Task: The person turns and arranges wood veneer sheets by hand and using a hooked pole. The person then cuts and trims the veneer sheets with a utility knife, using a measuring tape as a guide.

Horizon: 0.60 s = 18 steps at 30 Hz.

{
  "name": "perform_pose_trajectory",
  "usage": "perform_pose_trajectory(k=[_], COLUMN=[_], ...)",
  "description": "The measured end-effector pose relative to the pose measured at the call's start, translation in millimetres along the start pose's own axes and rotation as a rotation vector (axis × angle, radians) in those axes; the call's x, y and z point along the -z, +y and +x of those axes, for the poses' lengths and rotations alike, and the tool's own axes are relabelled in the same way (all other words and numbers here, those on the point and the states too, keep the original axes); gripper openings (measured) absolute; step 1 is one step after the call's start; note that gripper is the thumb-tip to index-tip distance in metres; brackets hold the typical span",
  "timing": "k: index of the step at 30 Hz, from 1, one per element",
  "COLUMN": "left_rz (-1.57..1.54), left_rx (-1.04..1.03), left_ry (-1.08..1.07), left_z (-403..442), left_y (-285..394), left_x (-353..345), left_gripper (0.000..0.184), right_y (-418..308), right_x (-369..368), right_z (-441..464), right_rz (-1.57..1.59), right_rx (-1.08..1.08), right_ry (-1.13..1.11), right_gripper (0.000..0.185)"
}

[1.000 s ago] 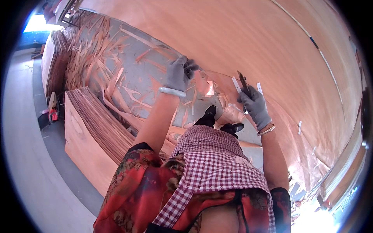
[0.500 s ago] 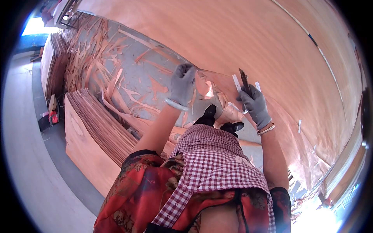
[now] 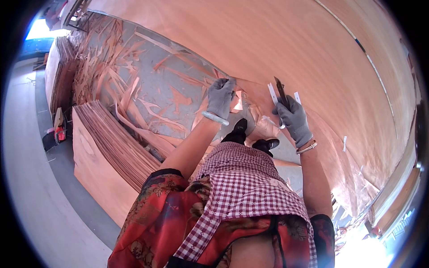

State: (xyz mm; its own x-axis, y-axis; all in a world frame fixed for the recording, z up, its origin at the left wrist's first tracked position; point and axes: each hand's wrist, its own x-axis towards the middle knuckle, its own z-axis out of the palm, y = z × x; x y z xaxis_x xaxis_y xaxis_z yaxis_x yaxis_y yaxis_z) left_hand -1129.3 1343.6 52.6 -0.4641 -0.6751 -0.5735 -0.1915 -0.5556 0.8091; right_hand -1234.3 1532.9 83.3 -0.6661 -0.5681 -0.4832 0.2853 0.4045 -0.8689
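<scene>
My left hand (image 3: pixel 220 97), in a grey glove, is closed at the near edge of the large wood veneer sheet (image 3: pixel 286 44); what its fingers hold, if anything, is hidden. Further right, my right hand (image 3: pixel 292 119), also gloved, is wrapped round a dark knife (image 3: pixel 280 88) whose blade points up and away. White tape strips (image 3: pixel 272 94) stick out beside the knife and by the glove. A long thin stick with a dark band (image 3: pixel 367 57) lies across the sheet on the right.
Stacked veneer sheets (image 3: pixel 111 152) stand on the left, with another stack (image 3: pixel 62 73) behind. Torn veneer scraps (image 3: pixel 107 67) litter the grey floor (image 3: pixel 154 87). My black shoes (image 3: pixel 241 125) are below. A small white tape piece (image 3: pixel 344 144) is on the sheet at right.
My left hand has moved right and slightly down along the sheet's edge, closer to my right hand. My right hand has stayed almost still with the knife.
</scene>
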Motion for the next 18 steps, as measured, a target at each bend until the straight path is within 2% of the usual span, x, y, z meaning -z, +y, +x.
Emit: perform_pose_trajectory(k=[2, 5, 8, 11, 14, 15, 18], left_rz=[-0.003, 0.174, 0.174, -0.261, -0.581, -0.627, -0.607], left_rx=[0.003, -0.284, 0.168, 0.555, 0.457, 0.477, 0.466], left_ry=[-0.039, -0.14, -0.307, -0.527, -0.602, -0.619, -0.631], left_z=[-11.8, -11.4, -34.3, -35.0, -28.7, -24.1, -7.4], left_y=[5.7, -30.4, -24.6, -36.2, -47.8, -47.7, -68.1], left_x=[1.5, 11.5, 16.5, 4.4, -10.2, -10.5, -4.2], left_gripper=[0.017, 0.022, 0.026, 0.023, 0.017, 0.009, 0.006], right_y=[-4.7, -4.2, -10.4, -7.7, -7.9, -9.2, -13.0], right_x=[-0.6, 0.3, 1.7, 1.2, -0.1, -0.5, -0.5], right_z=[-2.7, -3.6, -2.2, -1.8, -2.7, -3.9, -5.9], right_rz=[-0.009, -0.002, -0.005, -0.018, -0.026, -0.03, -0.044], right_rx=[0.002, 0.004, -0.05, -0.027, -0.029, -0.031, -0.041], right_ry=[0.0, 0.004, -0.013, -0.003, 0.005, 0.003, 0.001], right_gripper=[0.016, 0.015, 0.013, 0.012, 0.012, 0.011, 0.011])
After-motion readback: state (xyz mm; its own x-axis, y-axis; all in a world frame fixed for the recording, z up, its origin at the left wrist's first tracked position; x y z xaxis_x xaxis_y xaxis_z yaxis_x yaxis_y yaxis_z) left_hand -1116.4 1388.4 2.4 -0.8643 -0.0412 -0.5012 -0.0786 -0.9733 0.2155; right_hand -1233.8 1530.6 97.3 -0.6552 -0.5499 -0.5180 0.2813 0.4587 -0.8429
